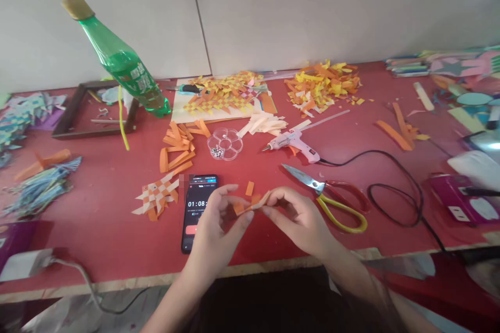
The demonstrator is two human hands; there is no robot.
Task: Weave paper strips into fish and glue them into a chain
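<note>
My left hand [219, 223] and my right hand [295, 216] meet above the red table [97, 250], near its front edge. Both pinch the same orange and cream paper strips [252, 203], one hand at each end. A small loose orange paper piece [249, 188] lies just behind them. Under my left hand lies a black phone [194, 208] with a timer on its screen. A woven orange and white paper piece [157, 196] rests left of the phone. Scissors [332, 195] with red and yellow handles lie right of my right hand.
A white glue gun [292, 143] with a black cord [394, 187] lies behind the scissors. A clear flower-shaped bead box [225, 144], loops of orange strips [177, 148], a green bottle [125, 65], a wooden frame [72, 119] and piles of paper scraps [324, 83] stand further back.
</note>
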